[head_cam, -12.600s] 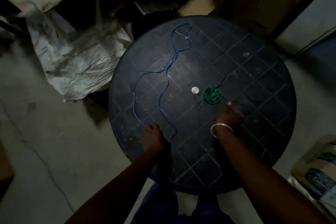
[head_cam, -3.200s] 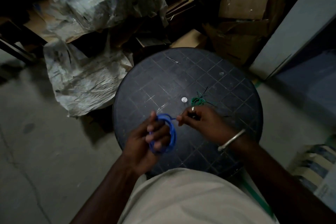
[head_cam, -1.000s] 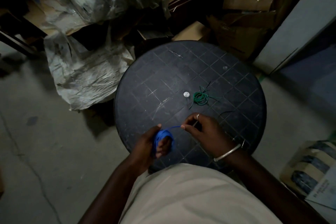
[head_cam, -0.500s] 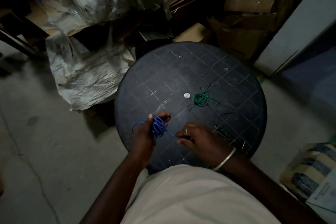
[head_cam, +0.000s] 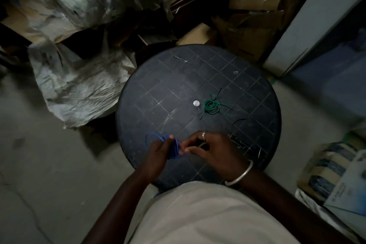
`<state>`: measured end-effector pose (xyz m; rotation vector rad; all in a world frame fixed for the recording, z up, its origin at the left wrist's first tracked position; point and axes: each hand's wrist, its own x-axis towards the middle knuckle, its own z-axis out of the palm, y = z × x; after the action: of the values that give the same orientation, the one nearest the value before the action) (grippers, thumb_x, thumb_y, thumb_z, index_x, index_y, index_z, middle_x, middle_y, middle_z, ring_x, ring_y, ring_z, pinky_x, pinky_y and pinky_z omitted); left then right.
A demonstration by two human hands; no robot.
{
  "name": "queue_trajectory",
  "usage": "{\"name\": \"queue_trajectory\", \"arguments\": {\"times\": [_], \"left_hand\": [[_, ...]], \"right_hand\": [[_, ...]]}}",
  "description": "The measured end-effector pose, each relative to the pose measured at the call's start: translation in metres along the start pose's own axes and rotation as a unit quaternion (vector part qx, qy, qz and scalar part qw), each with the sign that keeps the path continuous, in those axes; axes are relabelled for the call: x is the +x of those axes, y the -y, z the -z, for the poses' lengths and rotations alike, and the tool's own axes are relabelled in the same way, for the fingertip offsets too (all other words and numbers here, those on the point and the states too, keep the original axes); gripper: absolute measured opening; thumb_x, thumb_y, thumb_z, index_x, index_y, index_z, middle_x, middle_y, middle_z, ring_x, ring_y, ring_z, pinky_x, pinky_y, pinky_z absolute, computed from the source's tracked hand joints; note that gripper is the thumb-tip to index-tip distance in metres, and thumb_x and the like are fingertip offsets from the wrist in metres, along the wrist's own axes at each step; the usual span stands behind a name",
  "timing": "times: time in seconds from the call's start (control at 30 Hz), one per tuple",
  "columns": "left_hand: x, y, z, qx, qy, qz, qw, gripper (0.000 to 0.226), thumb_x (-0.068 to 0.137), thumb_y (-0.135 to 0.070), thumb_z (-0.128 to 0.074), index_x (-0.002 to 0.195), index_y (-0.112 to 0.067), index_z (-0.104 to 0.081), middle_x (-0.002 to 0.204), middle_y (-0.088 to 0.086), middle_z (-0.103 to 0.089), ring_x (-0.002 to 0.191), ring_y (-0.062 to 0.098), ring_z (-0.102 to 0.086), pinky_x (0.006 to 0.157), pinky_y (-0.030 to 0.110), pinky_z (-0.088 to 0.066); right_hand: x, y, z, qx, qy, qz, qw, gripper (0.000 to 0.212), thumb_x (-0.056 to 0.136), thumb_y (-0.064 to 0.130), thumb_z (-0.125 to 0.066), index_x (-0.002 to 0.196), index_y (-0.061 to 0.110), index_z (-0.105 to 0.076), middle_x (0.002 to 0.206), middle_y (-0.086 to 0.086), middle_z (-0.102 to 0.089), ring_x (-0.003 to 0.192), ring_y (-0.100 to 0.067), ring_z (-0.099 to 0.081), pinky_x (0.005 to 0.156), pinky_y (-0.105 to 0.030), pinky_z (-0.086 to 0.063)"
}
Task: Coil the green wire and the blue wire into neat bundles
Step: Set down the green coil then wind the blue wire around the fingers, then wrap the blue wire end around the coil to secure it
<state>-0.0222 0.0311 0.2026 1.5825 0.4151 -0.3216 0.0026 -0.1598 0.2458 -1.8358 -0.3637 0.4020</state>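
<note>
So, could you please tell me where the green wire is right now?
The green wire lies coiled near the middle of the round table, just right of the small silver disc, beyond both hands.

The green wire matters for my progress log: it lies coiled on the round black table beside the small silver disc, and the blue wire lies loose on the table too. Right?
Not quite. The head view shows the thin blue wire off the round black table, bunched in the left hand, the right hand pinching beside it. The green wire does lie coiled beside the small silver disc.

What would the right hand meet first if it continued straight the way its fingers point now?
The right hand points leftward; its fingers would likely meet the blue wire coil held in the left hand, almost touching already.
</note>
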Motion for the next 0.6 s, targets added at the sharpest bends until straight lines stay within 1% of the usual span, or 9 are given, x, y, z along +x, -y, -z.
{"name": "queue_trajectory", "arguments": {"times": [0.07, 0.2, 0.23, 0.3, 0.37, 0.4, 0.47, 0.53, 0.6], "left_hand": [[0.002, 0.003, -0.001, -0.052, 0.047, 0.070, 0.995, 0.047, 0.106, -0.017, -0.029, 0.079, -0.008, -0.067, 0.058, -0.004, -0.072, 0.054, 0.002, -0.065, 0.057, 0.014, -0.049], [0.011, 0.005, 0.008, -0.114, 0.140, 0.143, 0.973, 0.068, 0.103, -0.029, -0.011, 0.085, 0.007, -0.065, 0.069, 0.017, -0.073, 0.053, 0.024, -0.065, 0.061, 0.033, -0.049], [0.014, 0.004, 0.012, -0.119, 0.178, 0.144, 0.966, 0.073, 0.103, -0.033, -0.007, 0.089, 0.012, -0.063, 0.071, 0.020, -0.072, 0.053, 0.027, -0.062, 0.059, 0.032, -0.049], [0.019, 0.002, 0.014, -0.134, 0.230, 0.156, 0.951, 0.073, 0.100, -0.032, -0.006, 0.085, 0.015, -0.060, 0.058, 0.019, -0.065, 0.045, 0.026, -0.053, 0.051, 0.029, -0.047], [0.020, -0.002, 0.010, -0.147, 0.205, 0.175, 0.952, 0.060, 0.092, -0.030, -0.016, 0.063, 0.005, -0.055, 0.040, 0.011, -0.047, 0.033, 0.020, -0.037, 0.038, 0.022, -0.036], [0.022, -0.001, 0.008, -0.155, 0.182, 0.191, 0.952, 0.054, 0.090, -0.029, -0.020, 0.052, -0.003, -0.048, 0.036, 0.007, -0.037, 0.030, 0.016, -0.029, 0.033, 0.018, -0.029], [0.027, 0.005, 0.008, -0.185, 0.168, 0.240, 0.938, 0.055, 0.089, -0.035, -0.021, 0.041, -0.015, -0.036, 0.034, -0.001, -0.025, 0.028, 0.010, -0.022, 0.031, 0.015, -0.018], [0.035, 0.009, 0.008, -0.202, 0.173, 0.296, 0.917, 0.064, 0.091, -0.049, -0.021, 0.038, -0.016, -0.035, 0.034, -0.002, -0.025, 0.026, 0.009, -0.023, 0.032, 0.019, -0.014], [0.041, 0.012, 0.006, -0.168, 0.176, 0.312, 0.918, 0.072, 0.092, -0.057, -0.023, 0.038, -0.013, -0.036, 0.033, 0.001, -0.028, 0.024, 0.012, -0.025, 0.032, 0.019, -0.013]], "right_hand": [[0.001, -0.001, -0.005, 0.025, -0.030, -0.017, 0.999, 0.015, 0.082, 0.007, -0.079, 0.093, 0.016, -0.076, 0.085, 0.000, -0.078, 0.078, -0.014, -0.075, 0.073, -0.021, -0.057], [0.008, -0.003, -0.019, 0.075, -0.122, -0.066, 0.987, 0.018, 0.075, 0.004, -0.084, 0.090, 0.010, -0.075, 0.084, -0.006, -0.078, 0.080, -0.021, -0.075, 0.075, -0.028, -0.060], [0.010, -0.004, -0.022, 0.102, -0.146, -0.083, 0.981, 0.019, 0.073, 0.002, -0.084, 0.088, 0.008, -0.074, 0.083, -0.009, -0.078, 0.079, -0.022, -0.075, 0.075, -0.029, -0.059], [0.016, -0.010, -0.031, 0.134, -0.191, -0.108, 0.966, 0.019, 0.071, -0.001, -0.085, 0.084, 0.005, -0.073, 0.081, -0.012, -0.077, 0.075, -0.020, -0.073, 0.073, -0.028, -0.059], [0.021, -0.017, -0.036, 0.162, -0.241, -0.128, 0.948, 0.019, 0.070, -0.004, -0.085, 0.080, 0.004, -0.071, 0.075, -0.009, -0.076, 0.071, -0.014, -0.070, 0.071, -0.024, -0.058], [0.024, -0.020, -0.036, 0.174, -0.269, -0.138, 0.937, 0.019, 0.071, -0.005, -0.084, 0.078, 0.005, -0.070, 0.073, -0.006, -0.075, 0.070, -0.011, -0.069, 0.070, -0.022, -0.057], [0.028, -0.033, -0.031, 0.182, -0.306, -0.160, 0.920, 0.018, 0.073, -0.005, -0.082, 0.080, 0.005, -0.069, 0.072, -0.004, -0.073, 0.067, -0.007, -0.067, 0.066, -0.018, -0.055], [0.030, -0.054, -0.021, 0.170, -0.318, -0.184, 0.914, 0.015, 0.077, -0.003, -0.080, 0.086, 0.002, -0.069, 0.075, -0.007, -0.071, 0.064, -0.006, -0.064, 0.062, -0.017, -0.053], [0.032, -0.091, -0.009, 0.128, -0.326, -0.218, 0.911, 0.015, 0.080, 0.000, -0.079, 0.091, 0.003, -0.070, 0.078, -0.006, -0.070, 0.065, -0.004, -0.063, 0.063, -0.015, -0.052]]}}
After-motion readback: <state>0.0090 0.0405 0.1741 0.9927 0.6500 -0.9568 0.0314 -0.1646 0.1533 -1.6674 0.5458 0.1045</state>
